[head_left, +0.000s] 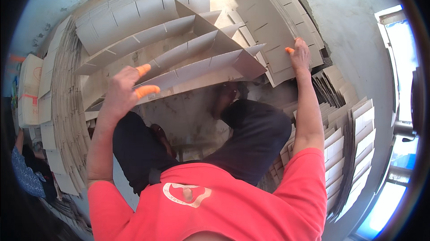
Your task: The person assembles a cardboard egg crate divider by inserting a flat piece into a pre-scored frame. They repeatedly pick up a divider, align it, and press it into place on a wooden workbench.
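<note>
In front of me, long slotted cardboard strips (190,72) stand on edge, and a crossing cardboard strip (221,39) cuts through them at the right. My left hand (123,89) hovers by the near left strips, its thumb and forefinger spread, with orange covers on their tips. Nothing shows between those fingers. At the right, my right hand (301,56) grips the edge of a slotted cardboard sheet (264,28) on a leaning stack. Its thumb lies over the sheet's face, and orange covers show on its fingertips too. How many sheets it pinches is hidden.
A stack of slotted sheets (148,8) stands at the back left. Tall cardboard piles (65,106) line the left side, with a carton (30,91) beyond. More stacked pieces (360,138) stand at right near the wall. Another person's patterned sleeve (27,174) shows far left.
</note>
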A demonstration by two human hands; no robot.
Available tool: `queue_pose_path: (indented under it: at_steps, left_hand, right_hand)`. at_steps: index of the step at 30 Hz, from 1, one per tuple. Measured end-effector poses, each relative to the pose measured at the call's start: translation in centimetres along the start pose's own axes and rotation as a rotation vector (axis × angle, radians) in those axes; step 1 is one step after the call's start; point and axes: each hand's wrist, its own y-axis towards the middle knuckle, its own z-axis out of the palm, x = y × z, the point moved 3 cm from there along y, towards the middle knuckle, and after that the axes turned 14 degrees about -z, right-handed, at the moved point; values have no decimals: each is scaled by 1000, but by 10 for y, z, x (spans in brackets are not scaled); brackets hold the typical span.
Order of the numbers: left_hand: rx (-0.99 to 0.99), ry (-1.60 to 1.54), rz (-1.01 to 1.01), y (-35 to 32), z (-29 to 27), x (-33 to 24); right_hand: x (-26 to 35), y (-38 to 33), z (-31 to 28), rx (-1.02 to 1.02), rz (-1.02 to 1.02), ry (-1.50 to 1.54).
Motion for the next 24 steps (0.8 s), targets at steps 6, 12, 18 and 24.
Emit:
queue_pose_path:
  at_steps: [6, 12, 18, 24]
  left_hand:
    - [91, 87, 50, 12, 32, 49]
    - [127, -19, -25, 27, 34, 55]
    - [120, -46, -152, 16, 38, 43]
    - [95, -61, -157, 10, 40, 45]
  right_hand:
    - [3, 19, -47, -141, 246, 159]
    - [75, 37, -144, -325, 1, 717]
    - [170, 26, -159, 10, -196, 886]
    - [201, 24, -151, 162, -234, 867]
